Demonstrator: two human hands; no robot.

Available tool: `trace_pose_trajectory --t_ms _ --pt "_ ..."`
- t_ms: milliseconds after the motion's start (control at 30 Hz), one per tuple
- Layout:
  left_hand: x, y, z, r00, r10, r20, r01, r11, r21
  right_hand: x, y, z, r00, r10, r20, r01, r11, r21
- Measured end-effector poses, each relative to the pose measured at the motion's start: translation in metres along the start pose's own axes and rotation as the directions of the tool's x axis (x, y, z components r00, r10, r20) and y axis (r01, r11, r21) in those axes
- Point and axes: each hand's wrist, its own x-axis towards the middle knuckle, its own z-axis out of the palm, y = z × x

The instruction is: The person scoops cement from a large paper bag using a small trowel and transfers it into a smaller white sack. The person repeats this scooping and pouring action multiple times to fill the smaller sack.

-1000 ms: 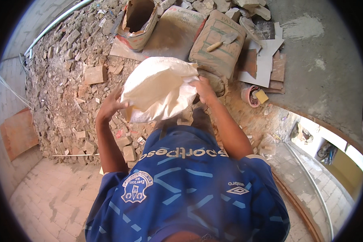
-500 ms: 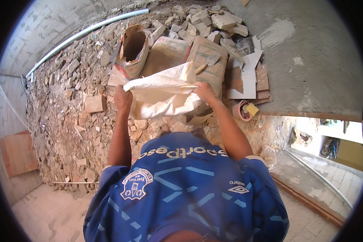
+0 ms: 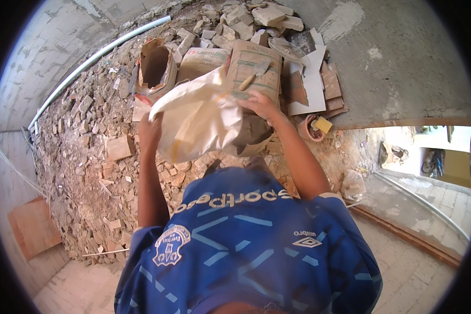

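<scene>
A white woven sack [image 3: 196, 118] with a yellowish stripe hangs in front of me, its mouth spread and creased. My left hand [image 3: 150, 128] is closed on its left edge. At the sack's right edge my right hand [image 3: 261, 106] has its fingers stretched out, fingertips beside the cloth; whether they touch it is hard to make out. Just beyond that hand, a trowel [image 3: 248, 81] with a wooden handle lies on a brown paper bag [image 3: 254, 55]. Another paper bag [image 3: 204, 60] stands left of it, partly hidden by the sack.
An open-topped, torn paper bag [image 3: 156, 70] stands at the left. Rubble [image 3: 89, 157] covers the ground, with broken blocks [image 3: 269, 15] piled at the back. To the right are board offcuts [image 3: 311, 78] and a pinkish bucket [image 3: 310, 130] with a yellow sponge [image 3: 323, 124]. A pale pipe [image 3: 99, 55] runs along the wall.
The sack has shifted left and its right side has folded upward. My right hand's fingers have loosened from its edge. My left hand keeps its grip. The view has turned slightly.
</scene>
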Motion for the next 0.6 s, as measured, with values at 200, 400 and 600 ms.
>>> trace_pose_trajectory --t_ms 200,400,600 --pt "-0.025 -0.082 0.002 0.966 -0.258 -0.009 0.254 0.956 -0.144 0.008 0.145 -0.047 0.881 0.376 -0.288 -0.427 0.894 -0.136" --pt "-0.053 -0.153 0.021 0.754 -0.657 0.008 0.596 0.678 -0.430 0.157 0.201 -0.041 0.886 0.309 -0.345 -0.441 0.789 -0.428" --pt "-0.102 -0.206 0.060 0.596 -0.797 -0.098 0.674 0.563 -0.478 0.332 0.298 -0.007 0.843 0.278 -0.460 -0.428 0.865 -0.263"
